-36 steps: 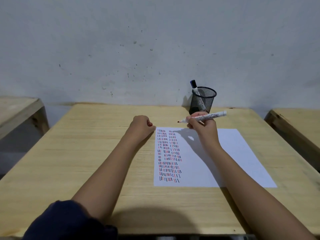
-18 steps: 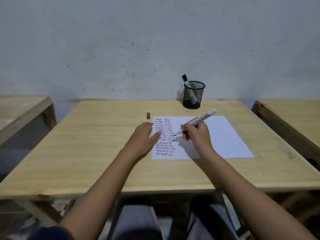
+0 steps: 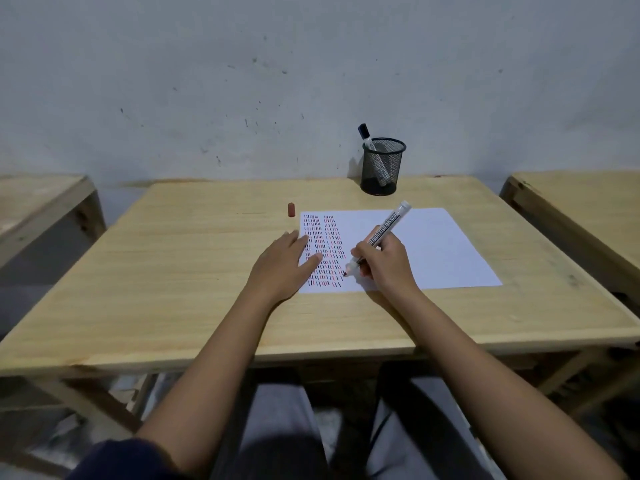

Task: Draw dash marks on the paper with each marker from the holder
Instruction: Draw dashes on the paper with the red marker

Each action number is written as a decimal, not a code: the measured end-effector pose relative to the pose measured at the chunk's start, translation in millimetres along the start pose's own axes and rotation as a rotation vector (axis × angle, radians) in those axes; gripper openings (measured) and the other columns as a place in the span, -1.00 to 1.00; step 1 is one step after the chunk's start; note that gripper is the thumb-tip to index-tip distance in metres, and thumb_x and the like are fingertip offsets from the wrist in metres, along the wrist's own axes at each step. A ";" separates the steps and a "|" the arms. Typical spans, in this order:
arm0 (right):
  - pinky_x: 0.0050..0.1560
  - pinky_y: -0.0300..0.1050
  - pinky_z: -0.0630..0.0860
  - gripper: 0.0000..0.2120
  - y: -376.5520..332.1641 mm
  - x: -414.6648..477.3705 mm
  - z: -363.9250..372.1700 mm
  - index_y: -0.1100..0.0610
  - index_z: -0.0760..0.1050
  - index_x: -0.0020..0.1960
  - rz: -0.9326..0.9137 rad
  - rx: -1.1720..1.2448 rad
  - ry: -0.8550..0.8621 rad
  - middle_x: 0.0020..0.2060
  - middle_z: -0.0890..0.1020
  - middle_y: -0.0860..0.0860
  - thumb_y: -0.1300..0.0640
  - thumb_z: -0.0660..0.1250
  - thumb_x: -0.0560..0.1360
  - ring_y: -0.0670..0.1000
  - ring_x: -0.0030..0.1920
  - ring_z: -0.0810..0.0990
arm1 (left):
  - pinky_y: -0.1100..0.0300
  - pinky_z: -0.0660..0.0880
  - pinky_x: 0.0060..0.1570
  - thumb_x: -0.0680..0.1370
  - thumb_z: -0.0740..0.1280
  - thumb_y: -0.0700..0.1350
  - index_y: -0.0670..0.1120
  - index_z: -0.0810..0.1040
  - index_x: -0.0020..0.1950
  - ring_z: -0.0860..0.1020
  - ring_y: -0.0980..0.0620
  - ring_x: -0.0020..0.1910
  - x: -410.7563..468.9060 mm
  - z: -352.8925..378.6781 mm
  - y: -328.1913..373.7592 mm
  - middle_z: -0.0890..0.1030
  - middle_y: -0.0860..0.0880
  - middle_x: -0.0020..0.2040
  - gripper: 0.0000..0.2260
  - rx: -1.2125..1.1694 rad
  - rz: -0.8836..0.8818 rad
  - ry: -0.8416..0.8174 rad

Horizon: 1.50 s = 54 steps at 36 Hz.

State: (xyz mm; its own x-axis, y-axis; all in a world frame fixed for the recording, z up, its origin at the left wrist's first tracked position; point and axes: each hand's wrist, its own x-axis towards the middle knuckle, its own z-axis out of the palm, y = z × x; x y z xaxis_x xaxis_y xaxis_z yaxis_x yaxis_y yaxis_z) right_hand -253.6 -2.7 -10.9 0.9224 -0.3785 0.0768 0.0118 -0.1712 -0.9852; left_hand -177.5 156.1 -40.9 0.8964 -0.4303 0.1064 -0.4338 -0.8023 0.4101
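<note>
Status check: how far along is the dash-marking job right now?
Done: two columns of red and black dashes fill the left part of the white paper sheet. In hand: the right hand holds the uncapped red-tipped white marker, tip at the second column's foot; its red cap stands on the wooden table, and the left hand steadies the sheet. Left: recapping, and the dark-capped marker in the black mesh holder.

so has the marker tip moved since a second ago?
Yes. The marker tip dropped from above the sheet's far edge, near the mesh holder, onto the paper, near its front edge.
</note>
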 end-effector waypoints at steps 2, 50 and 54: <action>-0.58 -0.42 0.32 -0.97 0.7 -1.4 0.4 0.26 0.40 -0.17 -0.005 -0.006 -0.011 -0.46 0.49 0.09 0.32 0.24 0.45 -0.20 -0.62 0.43 | 0.05 0.13 0.44 0.58 0.09 0.17 -0.05 0.20 0.49 0.08 0.00 0.54 -1.1 2.2 -1.2 0.17 -0.04 0.54 -0.47 -0.001 -0.005 0.002; -0.28 -0.35 0.51 -0.93 -15.9 47.3 -20.6 0.22 0.52 -0.14 -0.112 0.248 -0.020 -0.28 0.61 0.06 0.33 0.38 0.42 -0.18 -0.34 0.59 | 0.24 0.27 0.22 0.56 0.27 -0.12 -0.22 0.29 0.41 0.34 -0.06 0.42 43.0 -27.5 -2.2 0.28 -0.14 0.45 -0.55 -0.483 -0.175 0.179; -0.19 -0.34 0.54 -0.92 -17.8 69.6 -22.3 0.19 0.55 -0.14 -0.140 0.277 -0.048 -0.23 0.63 0.06 0.33 0.38 0.42 -0.16 -0.27 0.60 | 0.25 0.27 0.19 0.56 0.28 -0.14 -0.21 0.28 0.42 0.36 -0.10 0.41 66.8 -32.3 -3.0 0.28 -0.15 0.45 -0.55 -0.481 -0.188 0.208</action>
State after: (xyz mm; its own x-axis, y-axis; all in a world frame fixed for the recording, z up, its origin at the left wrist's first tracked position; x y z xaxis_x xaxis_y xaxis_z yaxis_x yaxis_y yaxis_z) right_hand -198.3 -46.3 15.4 0.9216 -0.3238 0.2141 0.2389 0.0383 -0.9703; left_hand -113.4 143.2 -5.8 0.9746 -0.1682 0.1478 -0.2177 -0.5573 0.8013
